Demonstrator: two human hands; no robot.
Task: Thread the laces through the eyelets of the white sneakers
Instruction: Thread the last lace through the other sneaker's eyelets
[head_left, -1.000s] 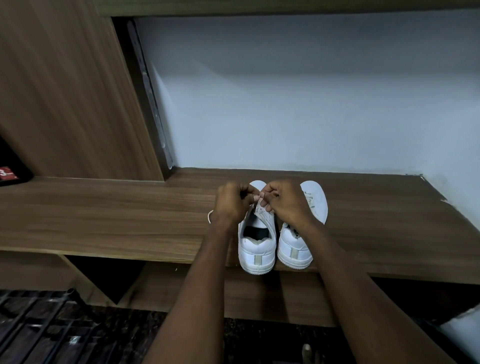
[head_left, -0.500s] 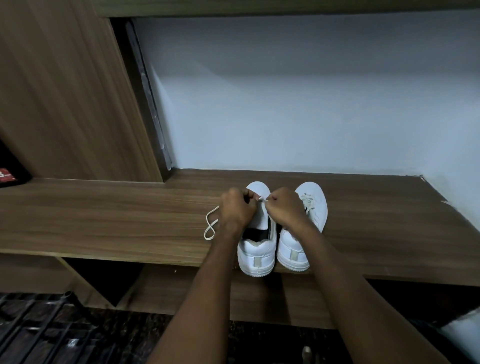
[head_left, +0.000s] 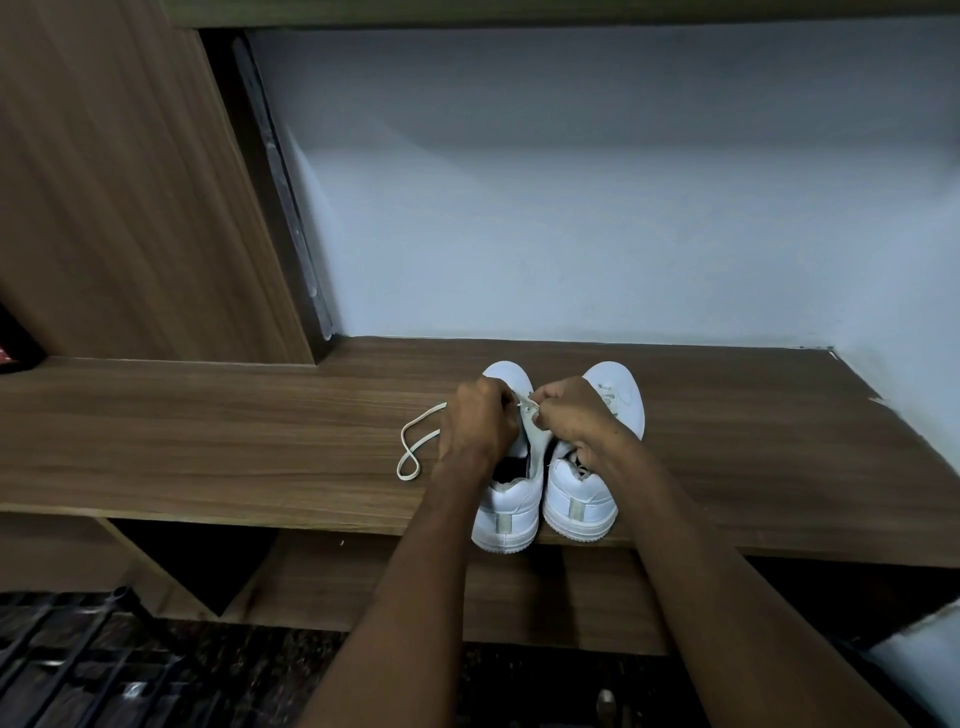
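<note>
Sneakers: the two white sneakers stand side by side at the front edge of the desk (head_left: 208, 431), heels toward you; the left sneaker (head_left: 506, 512) is the one you work on, and the right sneaker (head_left: 582, 499) waits just beside it, touching or nearly so.
Lace: the white lace (head_left: 415, 441) runs out from under your left hand and lies in a loose loop on the desk, left of the shoe.
Left hand (head_left: 478, 421): its fingers are curled over the eyelet row; they seem to pinch the lace, but the pinch itself is hidden.
Right hand (head_left: 569, 413): its fingers are clenched on the lace tip, just above the tongue.
Step in hand: I judge you are passing the tip through one eyelet. Keep the eyelet flap steady with the left hand, push the tip straight, then draw the slack slowly so the lace lies flat.
In the way: the right sneaker crowds your right wrist. Both heels sit at the desk edge, so a strong pull may drag a shoe off.
Around: a wooden panel (head_left: 130, 182) at left, a pale wall (head_left: 623, 208) behind.
</note>
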